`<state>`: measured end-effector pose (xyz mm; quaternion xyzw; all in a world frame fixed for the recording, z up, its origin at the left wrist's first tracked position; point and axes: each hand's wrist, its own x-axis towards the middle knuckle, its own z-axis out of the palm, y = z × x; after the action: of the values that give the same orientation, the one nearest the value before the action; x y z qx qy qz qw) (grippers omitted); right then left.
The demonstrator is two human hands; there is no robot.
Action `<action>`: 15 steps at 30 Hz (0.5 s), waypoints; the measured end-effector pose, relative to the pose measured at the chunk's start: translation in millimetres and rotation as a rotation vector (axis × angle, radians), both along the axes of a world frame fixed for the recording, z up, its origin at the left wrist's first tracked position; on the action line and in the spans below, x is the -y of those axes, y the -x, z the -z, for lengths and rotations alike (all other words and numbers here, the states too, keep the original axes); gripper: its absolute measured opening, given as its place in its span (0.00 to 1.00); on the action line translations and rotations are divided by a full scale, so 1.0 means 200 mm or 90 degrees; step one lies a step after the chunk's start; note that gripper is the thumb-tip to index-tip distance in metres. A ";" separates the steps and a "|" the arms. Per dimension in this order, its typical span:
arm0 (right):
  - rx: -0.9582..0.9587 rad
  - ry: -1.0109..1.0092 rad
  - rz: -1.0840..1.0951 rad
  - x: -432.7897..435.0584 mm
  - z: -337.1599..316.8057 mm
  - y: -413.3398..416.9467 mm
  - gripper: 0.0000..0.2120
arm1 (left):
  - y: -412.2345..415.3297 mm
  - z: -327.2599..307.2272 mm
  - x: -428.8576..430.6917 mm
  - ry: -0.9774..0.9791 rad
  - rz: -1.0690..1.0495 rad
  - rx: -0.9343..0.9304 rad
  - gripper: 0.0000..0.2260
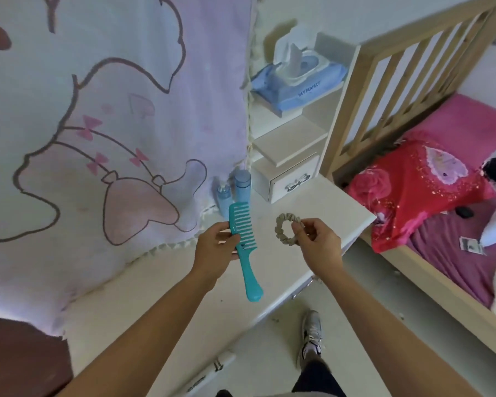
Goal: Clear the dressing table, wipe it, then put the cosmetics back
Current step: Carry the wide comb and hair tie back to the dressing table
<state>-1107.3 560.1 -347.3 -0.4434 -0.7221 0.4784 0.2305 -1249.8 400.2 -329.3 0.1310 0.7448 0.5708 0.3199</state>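
Most of the counter [312, 196] looks cleared, I'd say, with wiping and restocking left to do; only two blue bottles [242, 181] stand just beyond the left grip [215, 247]. That grip is clamped on a teal comb [242, 233] above the counter, and the right grip [315, 239] beside it pinches a beige scrunchie [284, 229].

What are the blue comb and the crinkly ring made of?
The comb looks like hard, smooth teal plastic: one moulded piece with a slight shine. The scrunchie looks like soft, matte beige fabric, gathered in ruffles, probably over elastic.
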 end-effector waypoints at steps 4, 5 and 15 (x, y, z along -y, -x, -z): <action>0.051 0.024 -0.080 -0.40 0.13 0.14 0.07 | 0.10 0.12 -0.35 0.018 -0.114 0.099 0.09; 0.065 0.039 -0.097 -0.49 0.16 0.16 0.07 | 0.11 0.14 -0.43 0.026 -0.154 0.138 0.08; 0.200 0.146 -0.215 -1.05 0.48 0.35 0.11 | 0.15 0.55 -0.96 0.066 -0.328 0.294 0.09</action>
<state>-1176.3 769.3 -442.8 -0.4086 -0.7539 0.5141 -0.0193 -1279.2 591.5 -438.7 -0.2102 0.6893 0.6087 0.3319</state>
